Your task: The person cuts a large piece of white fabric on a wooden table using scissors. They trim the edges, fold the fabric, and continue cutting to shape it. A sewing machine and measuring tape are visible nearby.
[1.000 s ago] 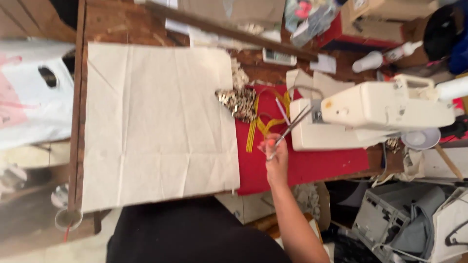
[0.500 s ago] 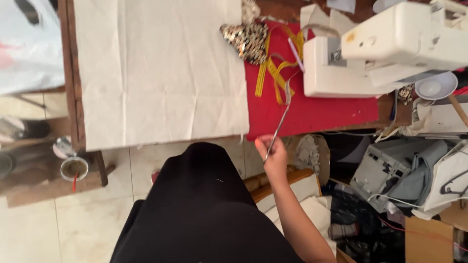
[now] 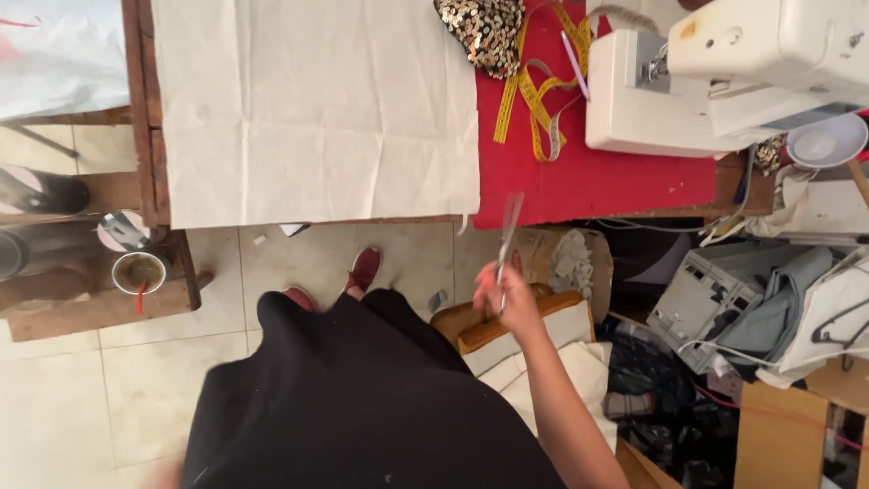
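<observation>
the fingers [image 3: 496, 288] of the right hand [image 3: 509, 299] are curled tight around the handles of a pair of scissors [image 3: 507, 243], blades pointing up toward the counter's near edge, held off the counter over the floor. the left hand is out of sight.

in the head view, the counter [image 3: 145, 136] runs across the top; a cream cloth [image 3: 317, 109] lies flat to its near edge, beside a red mat [image 3: 579, 181] at the right. on the mat are a yellow tape measure [image 3: 534, 100], a sequinned scrap [image 3: 480, 32] and a white sewing machine [image 3: 724, 72]. open tiled floor [image 3: 54, 398] lies to the left; boxes and bags crowd the right.

since half a second ago the hand has drawn further back from the counter's edge, and red shoes [image 3: 362, 270] have come into view.
</observation>
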